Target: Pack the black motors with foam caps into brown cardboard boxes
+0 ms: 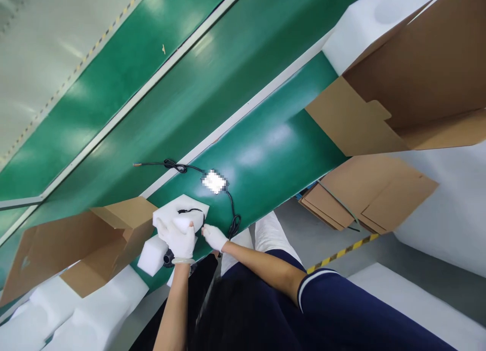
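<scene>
Left white-gloved hand (179, 240) is clamped around a white rectangular foam block (181, 207) lying at the near edge of the glossy green conveyor belt (266, 138). Right white-gloved hand (214, 236) sits at that same edge, fingers curled by a thin black cable (230, 204), can't tell if it holds it. Open brown cardboard box (76, 239) lies on the belt's left part

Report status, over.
Left hand gripping foam. Right hand by cable, grip unclear. Carton just left of foam.
</scene>
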`<state>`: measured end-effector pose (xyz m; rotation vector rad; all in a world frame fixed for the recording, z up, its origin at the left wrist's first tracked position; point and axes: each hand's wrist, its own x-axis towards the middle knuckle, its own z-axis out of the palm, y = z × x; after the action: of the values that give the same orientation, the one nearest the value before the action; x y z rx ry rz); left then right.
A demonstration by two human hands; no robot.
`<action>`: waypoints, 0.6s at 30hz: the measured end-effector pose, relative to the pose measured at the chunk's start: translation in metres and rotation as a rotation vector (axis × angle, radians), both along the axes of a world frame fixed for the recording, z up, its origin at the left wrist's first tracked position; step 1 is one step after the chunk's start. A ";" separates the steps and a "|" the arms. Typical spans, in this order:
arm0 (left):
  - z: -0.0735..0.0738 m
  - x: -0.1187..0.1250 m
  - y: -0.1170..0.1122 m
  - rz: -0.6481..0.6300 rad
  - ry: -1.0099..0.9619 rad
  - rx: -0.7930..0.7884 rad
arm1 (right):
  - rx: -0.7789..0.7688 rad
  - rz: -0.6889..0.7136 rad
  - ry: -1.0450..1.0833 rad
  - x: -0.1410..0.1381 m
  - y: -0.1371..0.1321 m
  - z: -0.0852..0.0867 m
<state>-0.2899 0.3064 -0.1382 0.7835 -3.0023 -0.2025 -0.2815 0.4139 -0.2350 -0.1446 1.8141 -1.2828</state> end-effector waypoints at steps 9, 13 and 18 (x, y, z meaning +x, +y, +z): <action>0.005 -0.007 0.011 0.058 -0.082 0.008 | 0.183 0.337 0.141 -0.011 -0.030 0.030; 0.026 0.005 0.012 -0.055 -0.055 0.095 | 0.212 0.478 0.221 -0.040 -0.003 0.024; 0.072 0.057 -0.069 0.037 0.112 -0.202 | 0.222 0.500 0.445 -0.085 0.035 0.010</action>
<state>-0.2333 0.2375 -0.0666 0.7783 -2.8428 0.0556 -0.3668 0.4493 -0.2247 -0.7588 2.0961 -0.7239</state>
